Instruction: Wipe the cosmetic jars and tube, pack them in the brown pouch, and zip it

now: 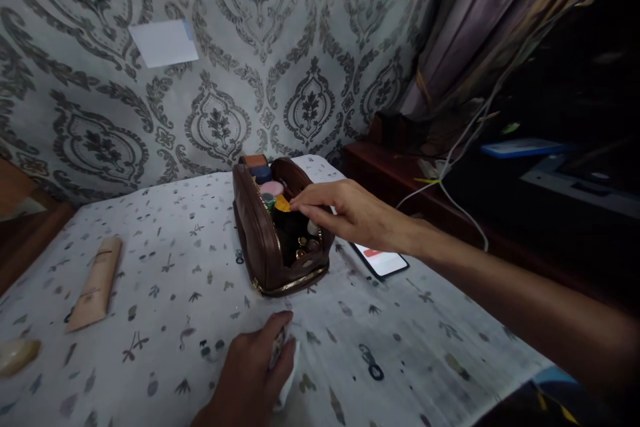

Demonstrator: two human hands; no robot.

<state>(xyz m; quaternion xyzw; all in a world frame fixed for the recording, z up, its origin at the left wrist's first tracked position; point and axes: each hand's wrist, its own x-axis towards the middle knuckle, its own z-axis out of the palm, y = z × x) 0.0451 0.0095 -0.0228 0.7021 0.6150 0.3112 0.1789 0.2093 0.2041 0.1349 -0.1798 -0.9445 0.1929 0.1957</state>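
A brown zip-up toiletry bag (257, 233) stands unzipped on the patterned cloth, packed with small items. Over its opening reaches my right hand (350, 213), its thumb and finger pinched together at the edge of a small yellow item (283, 204). A pink round lid (272, 189), a green-topped container (269, 200) and a dark blue item (261, 175) sit near it inside. In front of the bag, my left hand (255, 367) is closed round a white thing (290, 377), mostly hidden by the fingers; its kind is unclear.
A beige squeeze tube (97, 283) lies at the left, with a pale rounded object (19, 355) nearer the edge. Right of the bag lies a lit phone (383, 260), partly under my right arm. White cables (467, 213) hang over the dark red furniture (365, 157). A patterned wall stands behind.
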